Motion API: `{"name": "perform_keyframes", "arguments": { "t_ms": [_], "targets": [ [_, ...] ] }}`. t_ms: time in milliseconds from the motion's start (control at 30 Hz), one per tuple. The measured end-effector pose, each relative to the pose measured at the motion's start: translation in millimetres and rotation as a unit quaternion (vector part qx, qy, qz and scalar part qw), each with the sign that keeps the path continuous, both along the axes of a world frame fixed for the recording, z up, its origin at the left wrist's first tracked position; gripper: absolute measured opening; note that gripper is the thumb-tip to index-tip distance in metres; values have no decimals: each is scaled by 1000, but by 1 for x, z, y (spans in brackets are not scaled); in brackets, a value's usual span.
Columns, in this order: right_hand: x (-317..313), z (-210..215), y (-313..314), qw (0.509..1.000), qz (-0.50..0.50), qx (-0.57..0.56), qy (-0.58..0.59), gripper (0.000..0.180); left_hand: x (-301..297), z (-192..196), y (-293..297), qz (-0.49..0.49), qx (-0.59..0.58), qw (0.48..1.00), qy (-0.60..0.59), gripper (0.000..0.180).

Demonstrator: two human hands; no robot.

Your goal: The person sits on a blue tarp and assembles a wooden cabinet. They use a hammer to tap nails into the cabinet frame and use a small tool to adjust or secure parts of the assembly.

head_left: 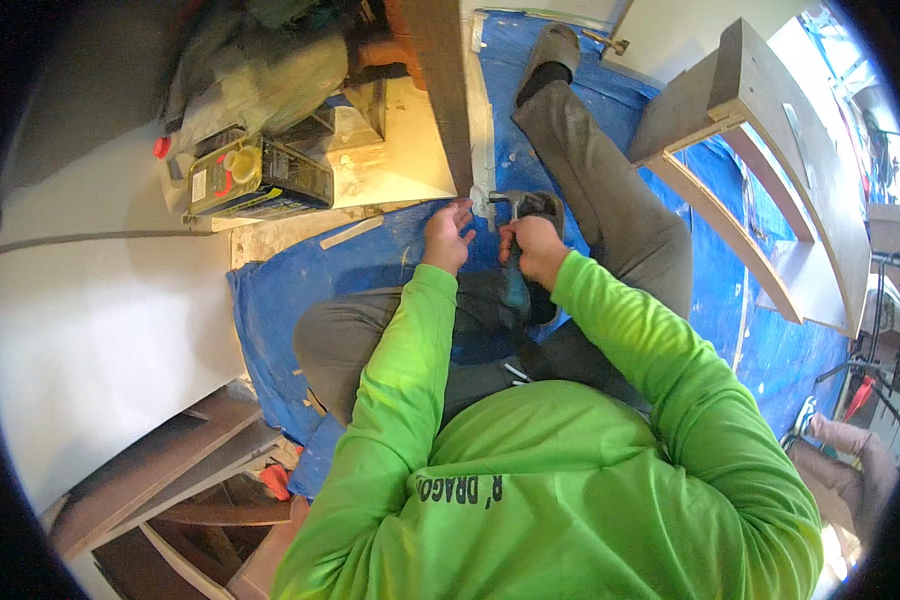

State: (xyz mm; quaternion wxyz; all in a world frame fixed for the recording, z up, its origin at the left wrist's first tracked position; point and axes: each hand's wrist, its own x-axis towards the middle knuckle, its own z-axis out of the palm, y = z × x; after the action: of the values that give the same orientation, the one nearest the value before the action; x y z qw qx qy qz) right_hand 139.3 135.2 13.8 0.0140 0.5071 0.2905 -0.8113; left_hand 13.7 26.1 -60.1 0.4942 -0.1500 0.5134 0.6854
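Observation:
My right hand (538,250) is closed round the handle of a claw hammer (516,284), which has a blue grip. Its metal head lies sideways, pointing left at the lower end of a long, dark-faced board (434,75). Just left of that end is my left hand (448,240), thumb and fingers apart, the fingertips at the board's edge. Whether anything small sits between those fingertips cannot be made out. A whitish, ragged patch (480,200) shows between the fingertips and the hammer head.
I sit on a blue tarp (370,255), legs bent around the work. A rectangular can (260,180) stands on a pale board at left. Curved wooden framework (750,170) rises at right. Dark boards (160,460) are stacked lower left. Another person's leg (850,440) shows at far right.

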Motion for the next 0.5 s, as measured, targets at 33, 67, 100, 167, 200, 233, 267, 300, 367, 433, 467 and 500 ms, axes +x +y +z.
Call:
{"name": "perform_keyframes", "arguments": {
  "t_ms": [33,67,100,167,200,233,267,300,367,433,467,500],
  "targets": [
    [-4,-2,-12,1000,-28,-6,-12,13,-2,-1,-2,-2,9,1000,-9,45],
    [-7,-3,-20,998,-56,-12,-25,13,-4,0,-3,-5,18,1000,-20,47],
    [-9,-4,-25,997,-76,-13,-18,14,-4,1,-4,-7,28,999,-31,49],
    [-13,-8,-31,993,-116,-15,-5,15,-2,3,-3,-9,20,1000,-22,52],
    [-15,-11,-34,993,-118,-8,4,15,-1,4,0,-9,1,1000,-21,52],
    [-17,-13,-34,992,-123,-33,7,15,-1,6,3,-8,-18,1000,-20,52],
    [-23,-23,-36,991,-120,-59,14,15,-7,-5,-1,-9,5,1000,-21,52],
    [-26,-27,-36,989,-120,-85,21,15,-14,-27,-5,-12,28,999,-22,53],
    [-25,-17,-37,990,-107,-92,10,16,-16,-39,-20,-53,38,997,30,53],
    [-19,-16,-30,989,-107,-100,8,16,-7,-24,-16,-105,28,991,83,52],
    [-20,-18,-29,989,-101,-110,14,16,-7,-21,-15,-105,22,991,86,51],
    [-21,-20,-28,988,-94,-120,20,16,-10,-17,-11,-63,19,997,34,51]
  ]
}}
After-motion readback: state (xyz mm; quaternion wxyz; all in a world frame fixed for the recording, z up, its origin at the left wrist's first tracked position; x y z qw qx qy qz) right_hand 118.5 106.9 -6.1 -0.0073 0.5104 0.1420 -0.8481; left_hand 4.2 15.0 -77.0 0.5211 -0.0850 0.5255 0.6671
